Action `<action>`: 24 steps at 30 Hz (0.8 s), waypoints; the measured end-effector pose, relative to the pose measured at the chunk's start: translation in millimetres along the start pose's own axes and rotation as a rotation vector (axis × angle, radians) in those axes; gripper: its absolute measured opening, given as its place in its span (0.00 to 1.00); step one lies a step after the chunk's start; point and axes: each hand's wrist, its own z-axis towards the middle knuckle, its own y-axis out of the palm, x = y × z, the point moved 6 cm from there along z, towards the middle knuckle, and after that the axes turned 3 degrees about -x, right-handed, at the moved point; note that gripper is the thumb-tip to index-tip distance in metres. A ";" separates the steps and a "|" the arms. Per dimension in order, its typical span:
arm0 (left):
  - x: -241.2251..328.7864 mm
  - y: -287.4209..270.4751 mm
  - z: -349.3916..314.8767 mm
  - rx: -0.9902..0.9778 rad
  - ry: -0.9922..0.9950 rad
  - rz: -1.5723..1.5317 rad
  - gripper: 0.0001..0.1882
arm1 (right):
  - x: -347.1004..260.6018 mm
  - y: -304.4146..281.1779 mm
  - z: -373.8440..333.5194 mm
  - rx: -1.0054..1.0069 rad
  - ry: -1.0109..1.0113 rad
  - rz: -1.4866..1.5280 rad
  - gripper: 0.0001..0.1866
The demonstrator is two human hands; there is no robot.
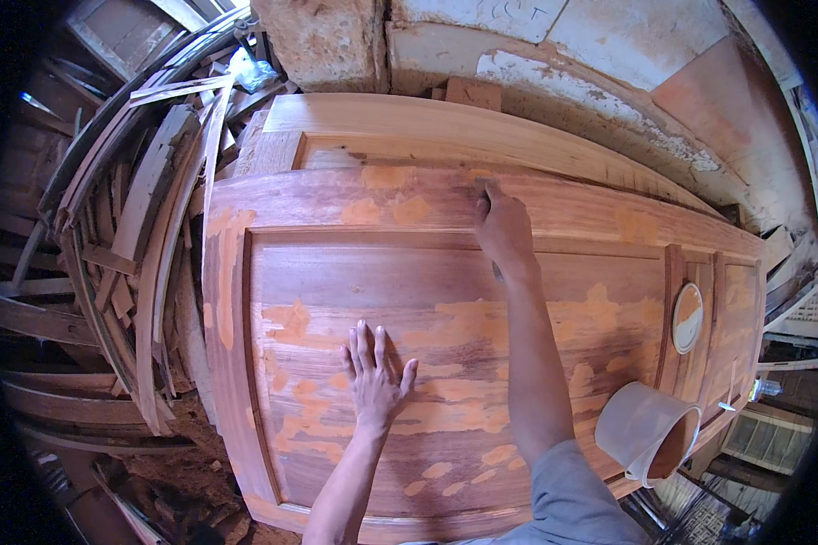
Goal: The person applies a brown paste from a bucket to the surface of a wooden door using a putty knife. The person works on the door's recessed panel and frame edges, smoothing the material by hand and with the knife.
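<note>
A reddish wooden door [354,263] with recessed panels lies flat in front of me, patched with orange filler [468,318]. My left hand [375,381] rests on its large panel, fingers spread and holding nothing. Farther off, my right hand [504,227] is closed around what looks like a putty knife [482,186]. The knife's tip meets the door's far rail beside an orange filler patch, and the end of its handle shows below the fist. Most of the tool is hidden by the hand.
A translucent plastic bucket [641,427] stands at the door's near right. Beyond it sits a round white lid [688,318] with filler on it. Another paler door [336,113] lies under the far edge, by a wall [609,91]. Scrap wood [150,209] is heaped at left.
</note>
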 end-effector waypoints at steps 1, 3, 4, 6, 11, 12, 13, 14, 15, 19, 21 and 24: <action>1.8 0.1 0.2 0.001 0.003 -0.003 0.42 | 0.3 -1.0 4.2 0.003 0.002 -0.003 0.11; 5.4 0.5 2.9 -0.009 0.004 -0.035 0.42 | 7.6 -3.5 12.9 0.048 0.103 0.036 0.11; 8.0 0.8 3.1 -0.010 0.016 -0.039 0.42 | 10.8 -0.8 8.9 0.058 0.111 0.031 0.11; 4.4 -0.5 1.4 0.010 0.000 -0.036 0.42 | 8.0 6.4 -5.9 0.125 0.102 -0.015 0.11; 2.5 -4.4 0.7 -0.005 0.000 -0.004 0.42 | 24.2 -11.9 -14.1 0.025 0.076 0.002 0.13; 4.0 -4.1 1.0 -0.004 0.003 -0.014 0.42 | 27.1 -21.0 -11.6 0.106 0.058 0.014 0.14; 5.1 -3.3 1.2 -0.005 0.009 -0.016 0.42 | 33.5 -17.2 -6.2 0.109 0.062 0.011 0.14; 7.9 -1.8 1.9 0.002 0.016 -0.019 0.42 | 43.9 -11.9 0.3 0.140 0.051 0.020 0.14; 8.2 -1.4 2.9 0.009 0.018 -0.019 0.42 | 45.8 -11.4 3.6 0.168 0.037 0.032 0.14; 6.2 -2.2 2.4 0.018 0.013 -0.003 0.41 | 47.7 -8.9 -9.1 0.150 0.062 0.030 0.14; 4.1 -4.3 0.2 0.005 0.004 -0.007 0.41 | 53.6 -12.4 -11.9 -0.006 0.040 0.007 0.15; 6.5 -4.5 1.3 0.019 0.013 0.001 0.41 | 59.6 -30.7 -0.2 0.170 0.043 0.012 0.15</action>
